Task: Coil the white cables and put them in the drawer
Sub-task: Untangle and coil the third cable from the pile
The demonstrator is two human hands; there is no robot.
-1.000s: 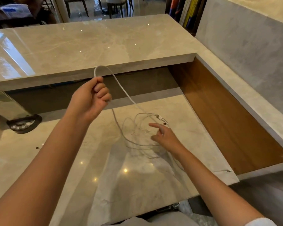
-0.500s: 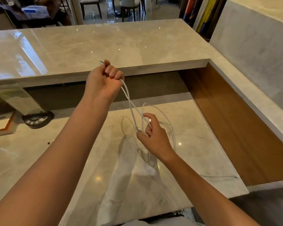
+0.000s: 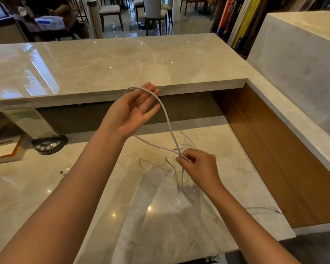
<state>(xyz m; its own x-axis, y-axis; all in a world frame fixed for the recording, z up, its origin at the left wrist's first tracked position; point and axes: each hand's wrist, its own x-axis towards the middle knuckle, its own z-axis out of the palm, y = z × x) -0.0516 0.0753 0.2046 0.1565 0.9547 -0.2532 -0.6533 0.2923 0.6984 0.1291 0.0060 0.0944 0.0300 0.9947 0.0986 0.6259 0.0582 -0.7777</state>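
Above the marble desk (image 3: 46,197), thin white cable (image 3: 167,119) looped over open left hand (image 3: 130,113), right hand (image 3: 200,166) fingers pinching it.

Glossy polished marble counter (image 3: 122,60), matt wood side panel (image 3: 274,149).

The left hand (image 3: 131,111) is raised above the desk (image 3: 84,197), in front of the upper counter (image 3: 122,61). A cable (image 3: 167,119) lies over its fingers and runs down to the right hand (image 3: 199,166), which is lower and to the right. Under the right hand more cables (image 3: 160,164) lie on the desk. A plug (image 3: 65,171) lies left of both hands. A round device (image 3: 49,144) stands further left, under the counter. Books (image 3: 236,21) stand behind the counter, far to the right.
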